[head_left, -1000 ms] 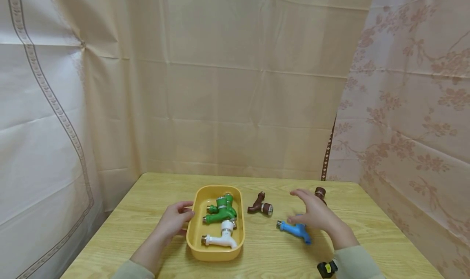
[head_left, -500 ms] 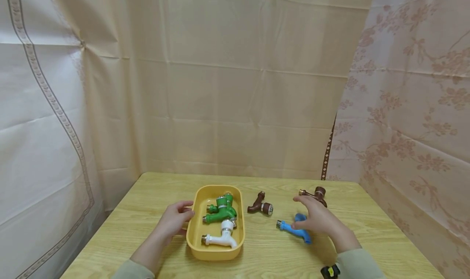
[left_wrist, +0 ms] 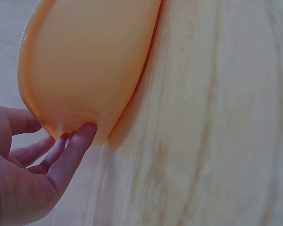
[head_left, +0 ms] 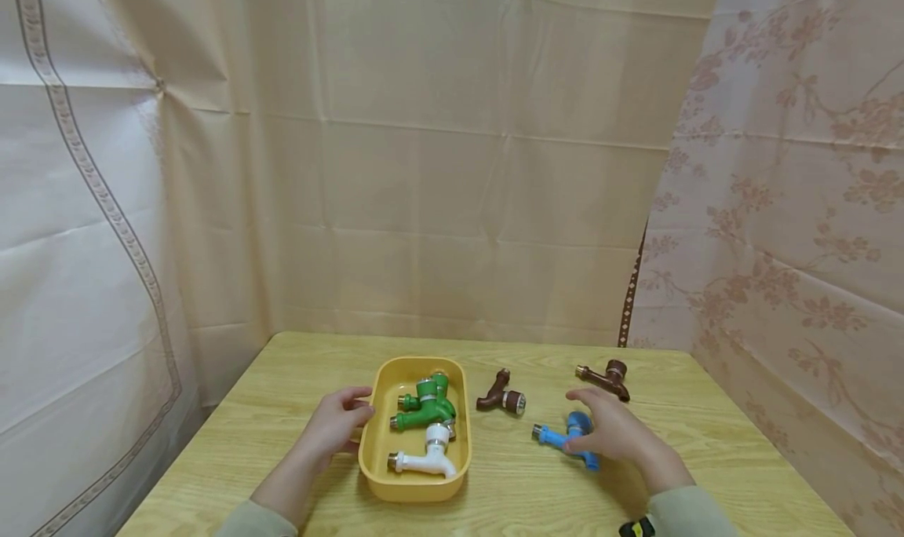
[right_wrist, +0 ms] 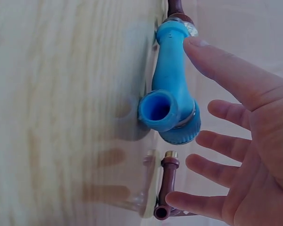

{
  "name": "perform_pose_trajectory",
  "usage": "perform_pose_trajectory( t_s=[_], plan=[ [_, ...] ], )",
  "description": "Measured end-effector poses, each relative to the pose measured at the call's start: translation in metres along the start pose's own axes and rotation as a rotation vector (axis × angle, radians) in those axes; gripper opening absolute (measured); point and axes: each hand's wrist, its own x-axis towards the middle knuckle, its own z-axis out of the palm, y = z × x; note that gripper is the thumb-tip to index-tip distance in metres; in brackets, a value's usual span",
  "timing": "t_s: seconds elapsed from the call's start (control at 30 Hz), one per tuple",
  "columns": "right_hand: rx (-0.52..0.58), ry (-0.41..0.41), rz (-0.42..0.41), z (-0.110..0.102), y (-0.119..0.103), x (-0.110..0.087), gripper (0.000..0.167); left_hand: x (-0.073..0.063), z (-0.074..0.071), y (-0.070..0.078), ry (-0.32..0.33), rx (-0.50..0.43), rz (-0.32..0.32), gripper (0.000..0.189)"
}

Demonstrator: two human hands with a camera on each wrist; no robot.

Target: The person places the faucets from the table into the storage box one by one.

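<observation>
A yellow tray [head_left: 415,491] holds a white tap [head_left: 425,464] in front and green taps [head_left: 424,419] behind it. My left hand [head_left: 335,422] is at its left side, its fingertips resting against the outer wall [left_wrist: 92,70]. Over on the right, my right hand [head_left: 614,431] hovers beside a blue tap [head_left: 579,423] that lies on the table. In the right wrist view the fingers are spread, and the thumb [right_wrist: 226,66] overlaps the edge of the blue tap [right_wrist: 172,70]; I cannot tell whether they touch. Nothing is in its grasp.
One brown tap [head_left: 503,394] lies just right of the tray. Another brown tap [head_left: 609,378] is farther back, beyond the right hand. The wood-grain table [head_left: 537,498] ends at cloth curtains [head_left: 459,207] behind and on both sides.
My right hand has shifted slightly toward me and to the right, uncovering more of the far brown tap and the blue tap's handle. The left hand and the tray stay put.
</observation>
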Motion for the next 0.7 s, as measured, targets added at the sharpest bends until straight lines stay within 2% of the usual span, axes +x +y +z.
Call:
perform_pose_trajectory(
  t_s=[0.3,0.7],
  plan=[
    [-0.006,-0.023,0.022,0.0042,0.001,-0.0033,0.089,0.0011,-0.0009,-0.0004,-0.011,0.008,0.024,0.046],
    [-0.003,-0.043,0.011,0.0074,0.0039,-0.0033,0.086,0.0001,-0.0009,-0.0008,-0.012,-0.005,0.013,0.045]
  ],
)
